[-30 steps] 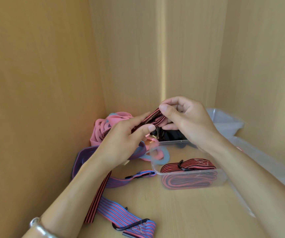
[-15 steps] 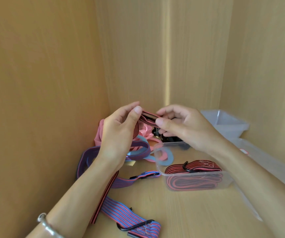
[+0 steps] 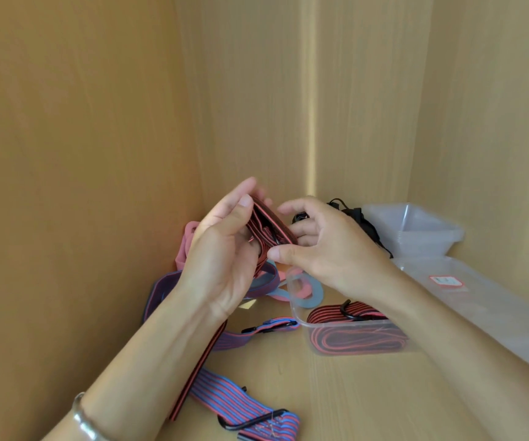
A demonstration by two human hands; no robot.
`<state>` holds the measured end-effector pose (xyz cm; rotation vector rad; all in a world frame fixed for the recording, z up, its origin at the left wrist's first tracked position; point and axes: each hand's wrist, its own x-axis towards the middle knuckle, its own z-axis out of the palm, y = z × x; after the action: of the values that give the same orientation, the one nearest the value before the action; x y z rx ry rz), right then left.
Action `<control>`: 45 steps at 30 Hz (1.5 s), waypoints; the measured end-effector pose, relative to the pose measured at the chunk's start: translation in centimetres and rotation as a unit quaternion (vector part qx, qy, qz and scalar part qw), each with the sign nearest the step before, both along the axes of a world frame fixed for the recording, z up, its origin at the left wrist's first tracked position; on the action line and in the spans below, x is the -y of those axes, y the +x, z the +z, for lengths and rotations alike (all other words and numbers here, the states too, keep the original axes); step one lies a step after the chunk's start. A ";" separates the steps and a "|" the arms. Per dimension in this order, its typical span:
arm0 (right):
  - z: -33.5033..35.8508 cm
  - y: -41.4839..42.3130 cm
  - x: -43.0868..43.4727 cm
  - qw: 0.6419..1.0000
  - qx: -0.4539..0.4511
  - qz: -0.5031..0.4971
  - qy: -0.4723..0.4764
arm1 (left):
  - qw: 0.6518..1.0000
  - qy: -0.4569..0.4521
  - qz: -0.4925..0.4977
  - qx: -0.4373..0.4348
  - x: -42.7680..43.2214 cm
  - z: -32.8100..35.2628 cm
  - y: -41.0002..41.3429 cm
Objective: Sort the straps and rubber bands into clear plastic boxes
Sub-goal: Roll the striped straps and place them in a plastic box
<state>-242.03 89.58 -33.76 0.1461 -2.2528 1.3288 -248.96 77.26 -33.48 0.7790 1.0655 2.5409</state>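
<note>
While the left hand [image 3: 221, 253] is raised, fingers curled round a folded red-and-black strap [image 3: 268, 232], the right hand [image 3: 333, 249] pinches the fold's lower edge between thumb and fingers. The strap's tail drops behind the left forearm [image 3: 161, 354]; below lie a clear box [image 3: 295, 308] holding a similar strap [image 3: 352, 313], a blue-striped strap [image 3: 244, 409], and rubber bands [image 3: 312, 292] half hidden by the hands.

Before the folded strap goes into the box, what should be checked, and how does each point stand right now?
1. Left hand grips the red-black strap: ok.
2. Right hand pinches the fold: ok.
3. Strap fully folded: not ok, its tail trails onto the shelf floor.
4. Clear box is open and holds a matching stored strap: ok.
5. Room left in the box: cannot tell.
</note>
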 end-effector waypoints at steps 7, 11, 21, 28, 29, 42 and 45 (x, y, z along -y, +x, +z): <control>-0.3 0.0 0.3 1.000 -0.008 -0.017 0.001 | 0.999 0.041 -0.021 0.022 0.0 0.2 0.0; -0.3 0.0 0.5 0.999 0.007 -0.018 0.031 | 0.998 0.048 -0.026 0.034 -0.1 0.3 0.3; -0.6 -0.4 0.6 0.999 -0.030 -0.001 0.036 | 0.997 0.052 -0.049 -0.003 0.0 0.4 0.5; -0.7 -0.3 0.7 0.995 -0.024 -0.023 0.096 | 0.998 0.032 -0.044 -0.023 0.2 0.4 0.6; -0.7 -0.2 0.7 0.995 -0.015 -0.019 0.100 | 0.998 0.021 -0.042 -0.033 0.2 0.3 0.6; 0.4 -0.2 0.0 0.994 -0.023 -0.057 -0.094 | 0.833 -0.369 0.129 -0.390 0.0 -1.3 0.9; 0.5 -0.4 -0.1 0.985 -0.033 -0.035 -0.168 | 0.802 -0.422 0.156 -0.394 0.2 -1.3 0.8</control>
<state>-242.46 89.64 -33.26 -0.0073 -1.9288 1.6158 -248.13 77.06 -34.81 1.4550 2.4884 1.5144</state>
